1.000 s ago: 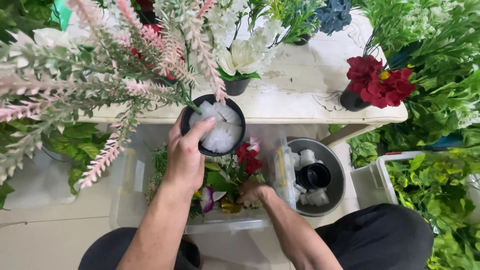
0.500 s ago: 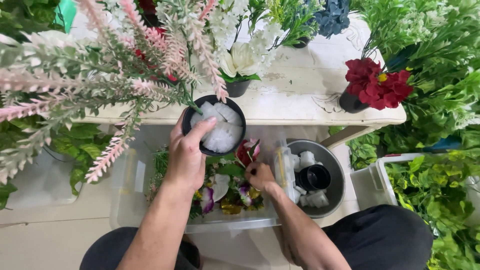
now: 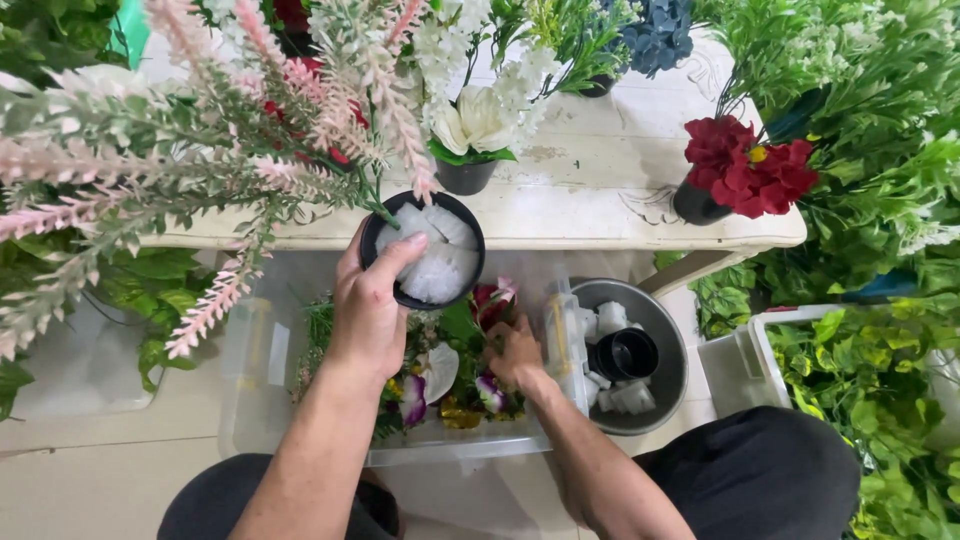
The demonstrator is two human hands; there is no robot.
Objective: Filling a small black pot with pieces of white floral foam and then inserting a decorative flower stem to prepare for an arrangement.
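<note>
Down over the clear plastic bin (image 3: 250, 370), the right hand (image 3: 515, 352) has slid up a bit since half a second ago, now right by the dark red flower (image 3: 490, 300). Its fingers are curled into the loose blooms, but I can't tell if they've pinched anything. The left hand (image 3: 370, 305) hasn't budged: fingers wrapped round the black pot (image 3: 423, 250) full of white chunks, held just off the white table's (image 3: 590, 215) edge. A grey bucket (image 3: 655, 320) beside the bin holds another black pot (image 3: 622, 353).

Red flowers (image 3: 750, 172) on white table (image 3: 600, 215)
</note>
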